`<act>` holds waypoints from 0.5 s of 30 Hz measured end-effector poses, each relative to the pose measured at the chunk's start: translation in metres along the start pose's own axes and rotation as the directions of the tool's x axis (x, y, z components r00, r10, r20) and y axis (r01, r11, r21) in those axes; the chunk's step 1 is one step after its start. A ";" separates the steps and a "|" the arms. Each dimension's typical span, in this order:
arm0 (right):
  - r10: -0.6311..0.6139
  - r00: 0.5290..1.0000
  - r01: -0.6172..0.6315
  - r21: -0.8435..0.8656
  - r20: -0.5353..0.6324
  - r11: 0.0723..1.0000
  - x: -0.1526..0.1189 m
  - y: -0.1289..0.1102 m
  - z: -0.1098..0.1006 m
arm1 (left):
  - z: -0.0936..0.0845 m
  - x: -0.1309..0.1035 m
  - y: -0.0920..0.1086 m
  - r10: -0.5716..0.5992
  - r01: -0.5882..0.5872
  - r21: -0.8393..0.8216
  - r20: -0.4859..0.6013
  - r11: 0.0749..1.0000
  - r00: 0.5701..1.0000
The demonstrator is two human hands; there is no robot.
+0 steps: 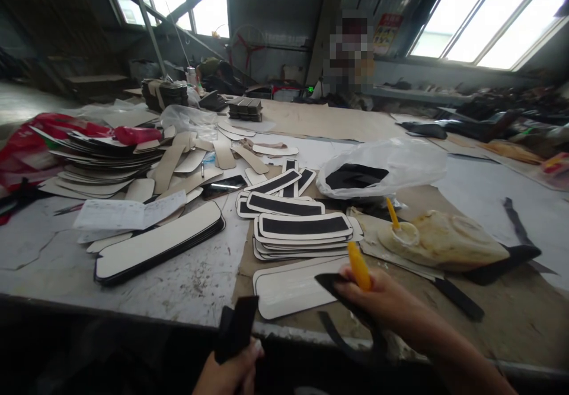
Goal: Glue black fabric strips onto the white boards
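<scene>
The right hand (382, 300) grips a yellow brush (358, 266) and a black strip (351, 300) over a pale piece (288, 288) on the counter (195, 276) — this looks like the gluing step. The left hand (231, 374), at 7 o'clock, pinches a folded black piece (235, 327). The next move seems to call for lining the strip up straight. The glue pot (404, 235) sits at 1 o'clock — the counter edge is close, with little open room.
</scene>
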State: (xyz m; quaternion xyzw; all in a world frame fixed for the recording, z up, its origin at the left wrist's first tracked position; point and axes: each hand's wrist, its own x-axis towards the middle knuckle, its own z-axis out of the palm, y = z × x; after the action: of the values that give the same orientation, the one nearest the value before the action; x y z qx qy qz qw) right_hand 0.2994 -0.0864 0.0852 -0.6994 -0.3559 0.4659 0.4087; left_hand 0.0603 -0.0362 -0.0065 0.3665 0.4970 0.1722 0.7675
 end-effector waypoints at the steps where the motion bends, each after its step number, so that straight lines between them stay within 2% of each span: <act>1: -0.027 0.996 0.039 -0.138 0.084 0.990 0.006 -0.002 0.000 | -0.005 0.002 0.007 0.009 -0.010 -0.026 -0.042 1.000 0.999; 3: -0.077 0.971 0.151 -0.329 0.227 0.932 0.020 -0.007 0.009 | -0.009 0.008 0.021 0.020 -0.027 -0.049 -0.120 0.998 0.993; 6: -0.058 0.939 0.236 -0.512 0.340 0.826 0.046 -0.010 0.033 | -0.005 0.016 0.041 0.054 -0.053 0.014 -0.161 0.999 0.986; 10: -0.025 0.927 0.292 -0.677 0.375 0.675 0.075 -0.006 0.059 | 0.005 0.026 0.054 0.061 -0.052 0.109 -0.077 0.993 0.995; 15: 0.018 0.927 0.282 -0.728 0.375 0.625 0.090 -0.004 0.070 | 0.007 0.036 0.062 0.007 -0.003 0.161 -0.022 0.987 1.000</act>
State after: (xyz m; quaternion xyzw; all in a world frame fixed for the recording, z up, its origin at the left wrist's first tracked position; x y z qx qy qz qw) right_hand 0.2610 0.0109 0.0399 -0.6842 -0.6376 0.3524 0.0351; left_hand 0.0888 0.0247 0.0177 0.4264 0.5168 0.1376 0.7295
